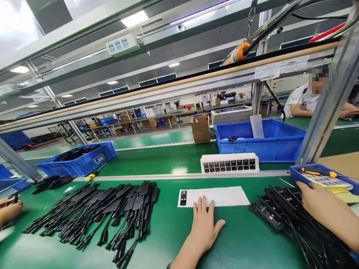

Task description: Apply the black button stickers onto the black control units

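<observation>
My left hand (202, 228) lies with spread fingers on the lower edge of a white backing sheet (224, 196). One black label with small button marks (183, 198) sticks near that sheet's left end. Over a pile of black cabled control boxes (276, 207) on the right is my right hand (316, 203). Its fingers are bent down and partly hidden, and what they hold cannot be made out. Left of my left hand, many more black cabled control boxes (112, 205) lie in a fanned row, cables toward me.
Behind the sheet stands a white holder (203, 164) with a row of black labels. Blue bins (260, 149) stand beyond it and at left (75, 170). A yellow-handled tool (90, 177) lies by the rail. Another person's hand (11, 209) shows at far left; a co-worker (301, 99) sits far right.
</observation>
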Available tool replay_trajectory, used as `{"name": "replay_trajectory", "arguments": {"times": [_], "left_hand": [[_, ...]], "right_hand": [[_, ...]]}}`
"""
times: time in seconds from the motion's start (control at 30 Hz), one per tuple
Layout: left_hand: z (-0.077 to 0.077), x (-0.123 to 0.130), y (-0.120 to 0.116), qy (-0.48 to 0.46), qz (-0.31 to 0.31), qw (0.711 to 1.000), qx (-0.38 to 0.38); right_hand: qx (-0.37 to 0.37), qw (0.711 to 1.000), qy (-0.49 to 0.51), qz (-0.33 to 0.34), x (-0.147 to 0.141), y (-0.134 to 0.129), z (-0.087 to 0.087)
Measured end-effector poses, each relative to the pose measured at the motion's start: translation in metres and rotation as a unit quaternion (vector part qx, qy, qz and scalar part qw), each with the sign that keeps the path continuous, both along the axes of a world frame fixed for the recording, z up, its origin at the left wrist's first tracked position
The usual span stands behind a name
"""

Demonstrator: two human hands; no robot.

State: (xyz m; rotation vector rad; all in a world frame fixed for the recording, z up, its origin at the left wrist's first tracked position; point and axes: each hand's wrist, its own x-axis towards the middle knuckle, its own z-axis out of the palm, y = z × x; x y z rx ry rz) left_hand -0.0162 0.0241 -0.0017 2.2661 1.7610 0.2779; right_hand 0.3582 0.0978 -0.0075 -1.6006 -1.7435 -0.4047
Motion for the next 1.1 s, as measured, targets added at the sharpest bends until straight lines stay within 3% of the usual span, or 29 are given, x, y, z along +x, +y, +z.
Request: {"name": "replay_trajectory", "arguments": {"times": [0.03,0.1,0.2,0.33,0.47,0.6,0.7,0.8,0.93,1.0,1.1], "left_hand": [[0.0,0.001,0.0,0.001,0.002,1.0,0.006],[-0.002,0.001,-0.001,-0.001,0.008,1.0,0.022],[-0.008,0.002,0.001,-0.008,0.015,0.999,0.045],[-0.015,0.0,0.003,-0.019,0.006,0.997,0.074],[-0.022,-0.005,0.002,-0.043,-0.025,0.991,0.122],[-0.033,-0.009,0.002,-0.051,-0.047,0.987,0.147],[-0.039,-0.007,0.004,-0.046,-0.064,0.989,0.127],[-0.034,-0.006,0.01,-0.029,-0.06,0.99,0.121],[-0.007,-0.034,0.03,-0.022,0.078,0.982,0.173],[0.007,-0.066,0.039,-0.025,0.189,0.96,0.206],[0.02,-0.118,0.044,-0.036,0.362,0.897,0.251]], "right_hand": [[-0.027,0.999,-0.043,0.012,-0.022,-0.001,0.01],[-0.096,0.987,-0.069,0.108,-0.083,-0.004,0.035],[-0.245,0.928,-0.009,0.28,-0.185,-0.003,0.059],[-0.316,0.892,-0.02,0.323,-0.29,0.016,0.049],[-0.346,0.88,-0.034,0.324,-0.342,0.031,0.03],[-0.325,0.882,-0.013,0.34,-0.357,0.026,0.028],[-0.268,0.887,0.039,0.375,-0.351,0.01,0.041],[-0.206,0.885,0.103,0.405,-0.33,-0.013,0.06],[-0.128,0.856,0.249,0.434,-0.283,-0.044,0.069],[-0.118,0.844,0.31,0.422,-0.257,-0.056,0.058],[-0.136,0.844,0.36,0.374,-0.224,-0.068,0.027]]}}
